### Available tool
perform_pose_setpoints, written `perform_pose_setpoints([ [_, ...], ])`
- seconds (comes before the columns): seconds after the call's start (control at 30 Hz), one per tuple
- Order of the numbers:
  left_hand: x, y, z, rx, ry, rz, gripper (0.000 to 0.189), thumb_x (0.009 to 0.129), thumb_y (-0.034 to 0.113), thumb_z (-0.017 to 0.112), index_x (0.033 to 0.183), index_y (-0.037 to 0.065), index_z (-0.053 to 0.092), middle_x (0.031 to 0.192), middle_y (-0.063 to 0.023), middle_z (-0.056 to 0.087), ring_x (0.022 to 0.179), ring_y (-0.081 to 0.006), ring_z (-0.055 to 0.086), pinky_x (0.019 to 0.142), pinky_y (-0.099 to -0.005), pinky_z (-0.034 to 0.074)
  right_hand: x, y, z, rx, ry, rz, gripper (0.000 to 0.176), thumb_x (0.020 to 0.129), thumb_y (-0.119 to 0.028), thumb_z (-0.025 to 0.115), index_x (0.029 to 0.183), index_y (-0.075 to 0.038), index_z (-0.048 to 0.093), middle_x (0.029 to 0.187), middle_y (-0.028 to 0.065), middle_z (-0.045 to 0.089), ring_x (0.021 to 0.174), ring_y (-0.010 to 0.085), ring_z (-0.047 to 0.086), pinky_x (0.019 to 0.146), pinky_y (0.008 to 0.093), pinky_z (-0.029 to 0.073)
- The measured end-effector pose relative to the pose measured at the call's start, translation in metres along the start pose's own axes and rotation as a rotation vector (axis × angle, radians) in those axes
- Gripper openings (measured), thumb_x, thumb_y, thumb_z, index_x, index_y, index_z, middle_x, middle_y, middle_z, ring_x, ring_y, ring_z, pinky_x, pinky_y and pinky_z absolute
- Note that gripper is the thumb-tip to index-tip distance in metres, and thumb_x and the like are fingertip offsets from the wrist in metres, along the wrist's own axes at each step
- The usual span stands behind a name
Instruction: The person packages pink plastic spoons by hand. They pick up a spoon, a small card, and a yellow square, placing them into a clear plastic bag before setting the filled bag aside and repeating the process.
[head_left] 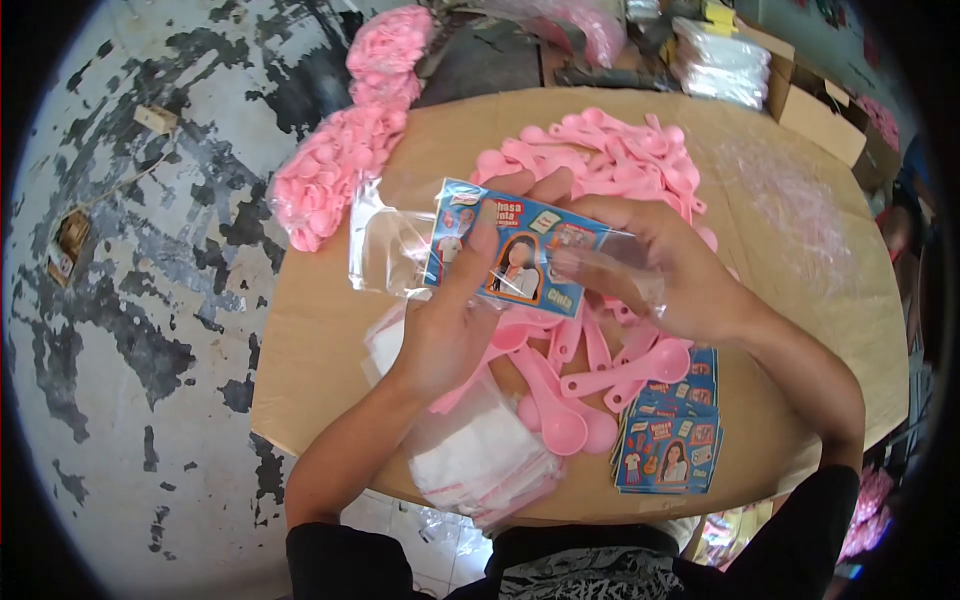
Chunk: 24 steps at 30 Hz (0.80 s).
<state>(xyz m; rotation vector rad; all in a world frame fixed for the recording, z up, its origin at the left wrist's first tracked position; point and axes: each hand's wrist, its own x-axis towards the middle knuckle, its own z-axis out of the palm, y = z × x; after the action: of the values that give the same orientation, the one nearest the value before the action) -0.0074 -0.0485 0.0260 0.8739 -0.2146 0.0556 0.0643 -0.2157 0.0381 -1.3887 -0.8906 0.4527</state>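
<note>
Both my hands hold a blue printed card [465,215] up over the table, tilted, with clear plastic showing at its right end and left side. My left hand [450,320] pinches it from the left, thumb across its front. My right hand [680,265] grips the right end, fingers behind and thumb in front. Below my hands lie several loose pink plastic spoons [560,425]. A stack of similar blue cards [668,455] sits by the table's near edge, and beside it a pile of clear plastic bags [480,460]. Whether the card is inside a bag is hard to tell.
A large heap of pink spoons [610,150] covers the table's [320,380] far middle. Full bags of pink spoons [335,165] stand at the far left edge. Packed clear bags [720,60], a cardboard box [815,110] and crumpled clear plastic [790,200] are toward the right.
</note>
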Motion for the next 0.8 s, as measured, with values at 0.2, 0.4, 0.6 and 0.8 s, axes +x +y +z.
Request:
perform_pose_setpoints([
  [0.2, -0.009, -0.01, -0.015, 0.476, -0.175, 0.052, 0.062, 0.079, 0.027, 0.073, 0.131, 0.016, 0.04, 0.145, -0.0205, 0.035, 0.13, -0.0333, 0.042, 0.106, -0.0466, 0.038, -0.012, 0.003, -0.009, -0.191, -0.193, 0.102, 0.031, 0.092, -0.029, 0.062, 0.097, 0.001, 0.065, 0.07, 0.0026, 0.06, 0.064, 0.0064, 0.057, 0.058, 0.0246, 0.047],
  [0.4, 0.005, -0.002, -0.029, 0.386, -0.095, 0.231, 0.051, 0.085, 0.009, 0.062, 0.131, 0.01, 0.039, 0.134, -0.0152, 0.048, 0.131, -0.0363, 0.041, 0.107, -0.0498, 0.036, -0.03, -0.013, -0.026, -1.023, -0.56, 0.119, 0.03, 0.089, -0.03, 0.062, 0.093, -0.001, 0.067, 0.074, 0.0136, 0.062, 0.069, 0.0293, 0.062, 0.067, 0.0396, 0.05],
  [0.6, 0.004, -0.005, -0.024, 0.3, -0.049, 0.179, 0.052, 0.085, 0.002, 0.062, 0.13, 0.008, 0.039, 0.13, -0.017, 0.052, 0.125, -0.0293, 0.049, 0.105, -0.0422, 0.039, -0.043, -0.001, -0.026, -1.049, -0.422, -0.094, 0.022, 0.087, -0.024, 0.062, 0.091, -0.002, 0.065, 0.087, 0.016, 0.062, 0.086, 0.0312, 0.06, 0.076, 0.0403, 0.048],
  [0.8, 0.007, 0.003, -0.029, 0.147, -0.023, 0.238, 0.048, 0.091, 0.007, 0.059, 0.133, 0.012, 0.035, 0.131, -0.0171, 0.052, 0.123, -0.0268, 0.051, 0.1, -0.0401, 0.045, -0.021, -0.021, -0.051, -0.666, -0.158, 0.271, 0.018, 0.091, -0.017, 0.057, 0.09, 0.001, 0.059, 0.077, 0.0063, 0.058, 0.069, 0.0123, 0.054, 0.064, 0.0308, 0.046],
])
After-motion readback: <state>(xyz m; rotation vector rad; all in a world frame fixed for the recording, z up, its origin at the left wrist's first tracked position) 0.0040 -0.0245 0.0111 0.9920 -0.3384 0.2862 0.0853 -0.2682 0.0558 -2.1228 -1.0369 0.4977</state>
